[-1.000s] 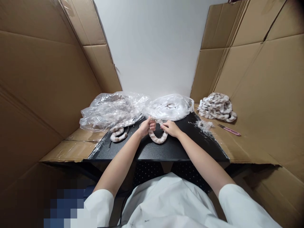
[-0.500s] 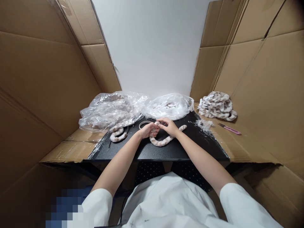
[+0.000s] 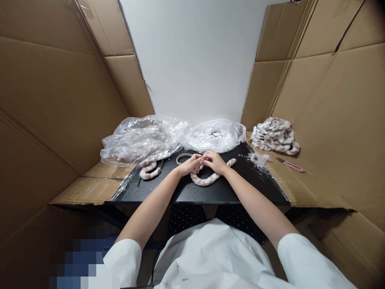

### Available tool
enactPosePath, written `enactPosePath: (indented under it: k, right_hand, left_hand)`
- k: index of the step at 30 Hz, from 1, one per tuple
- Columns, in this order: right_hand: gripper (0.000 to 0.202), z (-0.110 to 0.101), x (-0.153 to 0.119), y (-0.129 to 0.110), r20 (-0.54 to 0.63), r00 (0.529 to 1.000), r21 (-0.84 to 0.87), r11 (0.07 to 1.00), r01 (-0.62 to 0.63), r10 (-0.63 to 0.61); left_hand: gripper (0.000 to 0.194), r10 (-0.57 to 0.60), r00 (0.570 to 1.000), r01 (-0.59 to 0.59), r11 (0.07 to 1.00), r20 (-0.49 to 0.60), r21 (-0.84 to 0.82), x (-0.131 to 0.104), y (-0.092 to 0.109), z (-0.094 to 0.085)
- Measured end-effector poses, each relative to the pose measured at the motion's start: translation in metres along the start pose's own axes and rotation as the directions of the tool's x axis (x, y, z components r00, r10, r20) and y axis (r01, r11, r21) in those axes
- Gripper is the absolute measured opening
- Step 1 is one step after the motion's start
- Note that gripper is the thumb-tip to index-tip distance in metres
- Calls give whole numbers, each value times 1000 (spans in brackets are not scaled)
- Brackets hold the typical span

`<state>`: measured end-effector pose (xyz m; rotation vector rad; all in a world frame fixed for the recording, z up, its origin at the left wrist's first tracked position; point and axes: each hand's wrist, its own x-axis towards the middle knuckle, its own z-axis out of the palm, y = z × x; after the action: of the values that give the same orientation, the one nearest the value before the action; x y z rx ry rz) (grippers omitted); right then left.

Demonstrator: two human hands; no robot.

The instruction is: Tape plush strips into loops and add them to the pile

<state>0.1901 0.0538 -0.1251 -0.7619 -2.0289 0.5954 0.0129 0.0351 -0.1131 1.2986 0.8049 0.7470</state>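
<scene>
A fluffy cream-and-brown plush strip (image 3: pixel 204 181) curves in a U on the black table. My left hand (image 3: pixel 191 164) is closed around its left end. My right hand (image 3: pixel 214 162) is closed too, its fingertips pinched against those of my left hand at that same end. What sits between the fingertips is hidden. The strip's other end points up and right, lying free beyond my right wrist. Just behind my left hand lies a pale ring (image 3: pixel 179 157), possibly a tape roll, partly covered by the hand.
Another curled plush piece (image 3: pixel 149 172) with dark cords lies left. Behind are a clear plastic bag (image 3: pixel 135 140) and a white bag (image 3: pixel 215 134) of small pieces. Right: fluff scraps (image 3: pixel 259 158), pink-handled snips (image 3: pixel 291 165), a plush heap (image 3: pixel 274 134). Cardboard walls (image 3: pixel 339 108) flank the table.
My right hand has shifted slightly; its fingers have drawn in from lying over the strip's end to a pinch against my left fingertips. The strip has barely moved.
</scene>
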Motion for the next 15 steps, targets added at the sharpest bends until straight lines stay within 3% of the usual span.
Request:
enactPosePath:
  k: [5, 9, 13, 15]
  right_hand:
    - [9, 1, -1, -2, 19, 1000, 0, 1000, -12, 12]
    - [9, -2, -1, -3, 6, 998, 18, 998, -67, 67]
    - [14, -8, 11, -11, -288, 953, -26, 993, -111, 99]
    - [16, -5, 26, -22, -317, 947, -111, 989, -95, 55]
  left_hand:
    - [55, 32, 999, -33, 999, 29, 8, 0, -1, 3]
    - [50, 70, 997, -67, 996, 41, -52, 0, -1, 4]
    - [33, 79, 996, -72, 988, 44, -140, 3, 0, 7]
    - [24, 30, 998, -22, 991, 59, -132, 4, 0, 9]
